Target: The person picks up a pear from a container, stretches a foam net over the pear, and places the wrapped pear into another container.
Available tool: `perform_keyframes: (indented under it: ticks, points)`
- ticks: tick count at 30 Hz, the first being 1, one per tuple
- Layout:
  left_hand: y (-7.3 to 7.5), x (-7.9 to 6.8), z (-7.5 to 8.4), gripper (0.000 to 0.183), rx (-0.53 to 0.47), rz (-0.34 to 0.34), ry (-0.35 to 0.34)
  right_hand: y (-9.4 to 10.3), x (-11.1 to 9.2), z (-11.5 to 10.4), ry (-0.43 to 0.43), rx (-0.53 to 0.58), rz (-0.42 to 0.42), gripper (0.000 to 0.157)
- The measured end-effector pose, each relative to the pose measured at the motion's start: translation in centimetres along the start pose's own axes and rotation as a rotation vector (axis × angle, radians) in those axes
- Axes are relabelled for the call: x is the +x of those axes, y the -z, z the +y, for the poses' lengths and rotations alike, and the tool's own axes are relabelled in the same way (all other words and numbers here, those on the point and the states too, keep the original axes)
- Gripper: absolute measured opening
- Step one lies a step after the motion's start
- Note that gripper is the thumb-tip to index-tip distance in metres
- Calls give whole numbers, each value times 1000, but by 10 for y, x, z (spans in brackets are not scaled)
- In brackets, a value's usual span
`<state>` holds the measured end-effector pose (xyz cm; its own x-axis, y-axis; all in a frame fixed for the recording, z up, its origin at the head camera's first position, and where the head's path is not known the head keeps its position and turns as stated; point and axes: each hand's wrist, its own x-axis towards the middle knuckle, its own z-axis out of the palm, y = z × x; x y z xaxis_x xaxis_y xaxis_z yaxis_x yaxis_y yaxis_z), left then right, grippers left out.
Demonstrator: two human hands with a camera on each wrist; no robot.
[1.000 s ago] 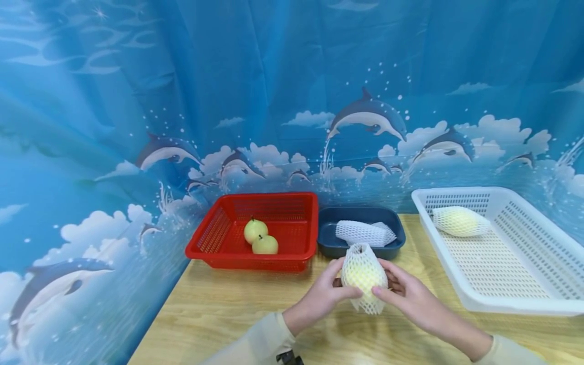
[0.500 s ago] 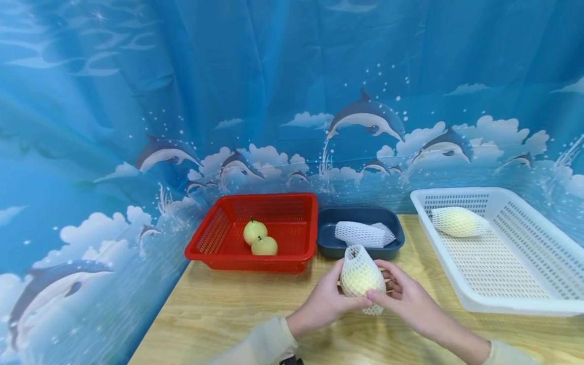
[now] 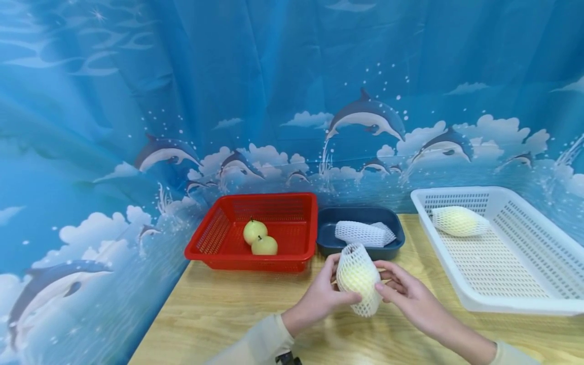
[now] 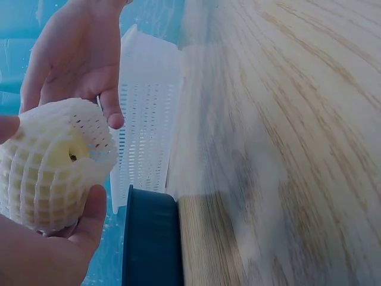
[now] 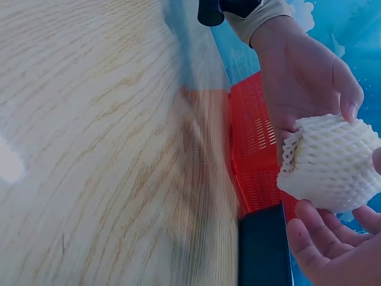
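Observation:
A pale yellow pear in a white foam net is held up over the table between both hands. My left hand grips it from the left, thumb across the front. On the other side my right hand holds it with its thumb on the net and its fingers curled behind. The net's narrow end points up and its lower end hangs past the fruit. In the left wrist view, the pear's dark dimple shows through the net's opening. The right wrist view shows the fingertips of my right hand right at the netting.
A red basket at the back left holds two bare pears. Beside it, a dark blue tray contains white foam nets. A white basket on the right holds another netted pear. A dolphin-print curtain hangs behind.
The netted pear first tilts and turns toward the right, then shifts slightly left in the hands. My right thumb has moved from the net's front toward its right side.

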<state>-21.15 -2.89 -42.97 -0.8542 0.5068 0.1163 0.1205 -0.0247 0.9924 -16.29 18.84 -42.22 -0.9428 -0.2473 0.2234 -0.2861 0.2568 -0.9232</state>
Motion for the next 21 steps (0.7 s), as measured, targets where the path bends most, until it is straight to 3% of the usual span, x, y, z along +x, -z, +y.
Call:
perform_keyframes:
  ticks: [5,11,21]
  points:
    - [1,0,-1,74,-18,-18,-14,0,0,-1,-7,-45,28,46]
    - [1,-1,1,67,-65,-68,-8,2,2,-5,-94,-51,-9,63]
    - [2,-1,0,71,31,-97,-51,3,2,-5,-95,-6,-90,70]
